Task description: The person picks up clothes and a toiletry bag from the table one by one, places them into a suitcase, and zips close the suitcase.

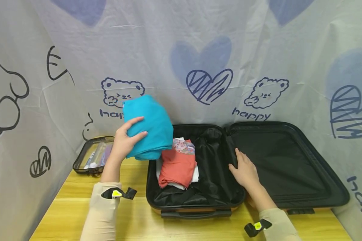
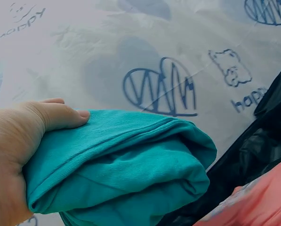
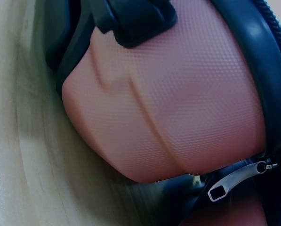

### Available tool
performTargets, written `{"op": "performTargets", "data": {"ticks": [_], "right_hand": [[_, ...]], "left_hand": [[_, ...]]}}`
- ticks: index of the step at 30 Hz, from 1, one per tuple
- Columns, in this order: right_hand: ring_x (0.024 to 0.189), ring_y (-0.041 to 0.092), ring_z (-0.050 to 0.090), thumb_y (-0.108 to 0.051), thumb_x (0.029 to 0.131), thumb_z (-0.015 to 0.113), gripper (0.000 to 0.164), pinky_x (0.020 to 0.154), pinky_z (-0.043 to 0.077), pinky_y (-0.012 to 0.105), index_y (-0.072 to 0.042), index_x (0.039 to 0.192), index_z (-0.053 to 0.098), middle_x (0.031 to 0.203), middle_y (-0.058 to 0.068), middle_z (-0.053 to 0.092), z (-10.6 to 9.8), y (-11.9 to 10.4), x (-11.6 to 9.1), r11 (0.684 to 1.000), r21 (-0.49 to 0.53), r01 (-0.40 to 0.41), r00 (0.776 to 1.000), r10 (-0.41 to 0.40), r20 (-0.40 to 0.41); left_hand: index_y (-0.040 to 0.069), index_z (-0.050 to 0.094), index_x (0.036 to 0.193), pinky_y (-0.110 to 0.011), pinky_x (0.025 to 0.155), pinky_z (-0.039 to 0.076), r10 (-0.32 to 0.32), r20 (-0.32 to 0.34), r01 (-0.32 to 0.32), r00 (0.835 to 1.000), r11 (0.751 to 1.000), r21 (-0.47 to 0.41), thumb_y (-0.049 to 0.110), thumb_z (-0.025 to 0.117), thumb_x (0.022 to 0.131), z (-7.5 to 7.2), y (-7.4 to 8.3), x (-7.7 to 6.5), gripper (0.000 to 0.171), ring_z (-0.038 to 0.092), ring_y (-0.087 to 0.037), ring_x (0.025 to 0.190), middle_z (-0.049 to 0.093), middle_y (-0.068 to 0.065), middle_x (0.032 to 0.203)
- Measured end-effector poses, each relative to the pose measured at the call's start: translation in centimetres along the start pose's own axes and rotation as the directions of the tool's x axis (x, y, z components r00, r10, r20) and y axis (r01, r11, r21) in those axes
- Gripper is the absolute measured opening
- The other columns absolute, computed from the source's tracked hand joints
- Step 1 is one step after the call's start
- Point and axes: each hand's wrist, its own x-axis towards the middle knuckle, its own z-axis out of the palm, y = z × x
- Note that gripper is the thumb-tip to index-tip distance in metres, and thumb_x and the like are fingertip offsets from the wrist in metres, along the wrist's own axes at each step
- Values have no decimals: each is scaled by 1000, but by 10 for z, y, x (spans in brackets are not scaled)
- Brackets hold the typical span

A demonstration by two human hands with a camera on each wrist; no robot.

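My left hand (image 1: 124, 140) holds up a folded turquoise garment (image 1: 151, 125), thumb on one face, above the left side of an open black-lined suitcase (image 1: 218, 160). In the left wrist view its thick folded layers (image 2: 145, 165) show at the near edge. A coral garment (image 1: 178, 167) with a floral patch lies over white cloth (image 1: 196, 174) in the suitcase's left half. My right hand (image 1: 245, 170) rests, fingers extended, at the middle edge between the two halves. The right wrist view shows the suitcase's ribbed orange shell (image 3: 178, 103) and a metal zipper pull (image 3: 236, 181).
A clear, black-edged pouch (image 1: 85, 147) with tubes inside lies at the table's back left. The suitcase lid (image 1: 277, 160) lies opened out to the right. A white printed curtain (image 1: 157, 40) hangs behind the yellow wooden table (image 1: 129, 217).
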Motion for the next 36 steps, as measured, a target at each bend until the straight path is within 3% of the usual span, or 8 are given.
{"op": "performTargets", "data": {"ticks": [11, 21, 28, 36], "right_hand": [[143, 49, 22, -32, 98, 51, 75, 113, 21, 67, -6, 157, 13, 156, 28, 24, -1, -2, -1, 1000, 3, -3, 1000, 3, 7], [143, 49, 23, -32, 97, 52, 75, 113, 22, 67, -5, 156, 14, 156, 28, 25, 0, -1, -1, 1000, 7, -4, 1000, 4, 1], [143, 49, 23, -32, 97, 52, 75, 113, 21, 67, -6, 156, 13, 156, 28, 24, -2, -2, -1, 1000, 11, -5, 1000, 5, 8], [143, 49, 23, -32, 97, 51, 75, 113, 21, 67, -6, 156, 13, 156, 28, 24, -2, -1, 1, 1000, 8, -6, 1000, 6, 12]], "left_hand": [[26, 58, 135, -57, 110, 37, 19, 127, -8, 992, 997, -82, 25, 74, 87, 41, 1, 2, 51, 44, -34, 137, 47, -8, 149], [24, 59, 134, -57, 108, 39, 68, 206, -56, 976, 996, -66, 22, 75, 86, 72, 0, -4, 50, 45, -34, 134, 51, -10, 145], [26, 59, 133, -57, 106, 42, 75, 246, -69, 966, 997, -30, 23, 74, 87, 85, -3, -13, 48, 48, -35, 132, 53, -9, 143], [28, 59, 133, -59, 106, 41, 28, 274, -15, 961, 999, -47, 26, 73, 88, 88, -2, -20, 47, 46, -35, 134, 51, -7, 146]]}}
